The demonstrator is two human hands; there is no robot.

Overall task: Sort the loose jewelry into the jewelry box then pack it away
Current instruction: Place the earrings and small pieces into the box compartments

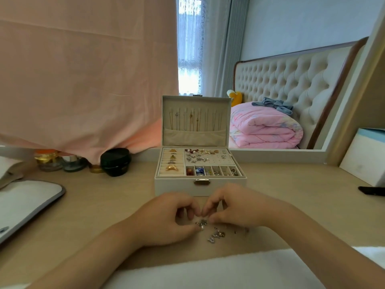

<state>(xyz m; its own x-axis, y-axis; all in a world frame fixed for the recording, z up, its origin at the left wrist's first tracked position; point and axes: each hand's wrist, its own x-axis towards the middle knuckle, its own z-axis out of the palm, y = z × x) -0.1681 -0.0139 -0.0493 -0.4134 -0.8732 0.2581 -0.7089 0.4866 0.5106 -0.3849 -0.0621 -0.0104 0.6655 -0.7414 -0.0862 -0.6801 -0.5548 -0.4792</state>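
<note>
The hands, left hand [166, 220] and right hand [235, 207], pinch loose jewelry [202, 222] between them

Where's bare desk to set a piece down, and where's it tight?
Bare desk lies between the grey-rimmed tray and the jewelry box, and right of it up to the black object. Crowded: loose jewelry before the box, jars back left.

Curled fingers [212, 202] hiding whether anything is being pinched, loose jewelry [216, 234] looking too small to identify, grey-rimmed tray [31, 197] being cut by the left edge
</note>
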